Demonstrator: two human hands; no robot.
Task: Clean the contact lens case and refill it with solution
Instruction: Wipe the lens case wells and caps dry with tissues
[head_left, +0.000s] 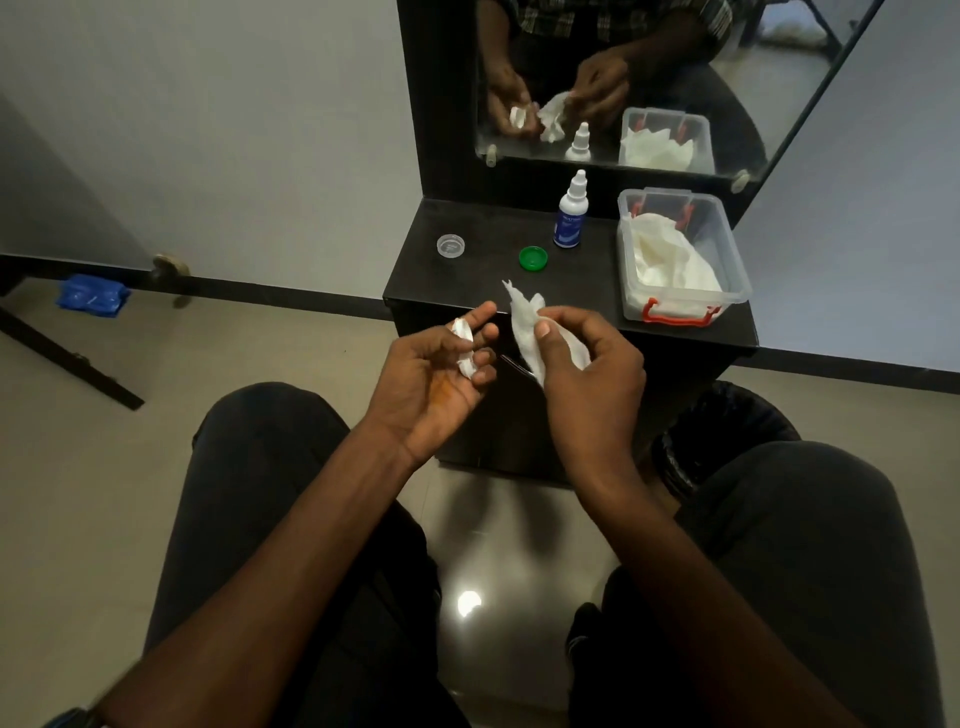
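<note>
My left hand (441, 364) holds the white contact lens case (464, 347) on edge between its curled fingers, in front of the black dresser top (478, 280). My right hand (582, 358) pinches a crumpled white tissue (524, 327) just right of the case, a small gap between them. On the dresser top lie a green cap (533, 258) and a clear cap (450, 245), both off the case. The solution bottle (571, 215), white with a blue label, stands upright behind the green cap.
A clear plastic box (727, 244) with red latches holds white tissues at the dresser's right end. A mirror (649, 78) rises behind and reflects the hands. A black bin (727, 431) sits by my right knee. A blue packet (93, 293) lies on the floor at left.
</note>
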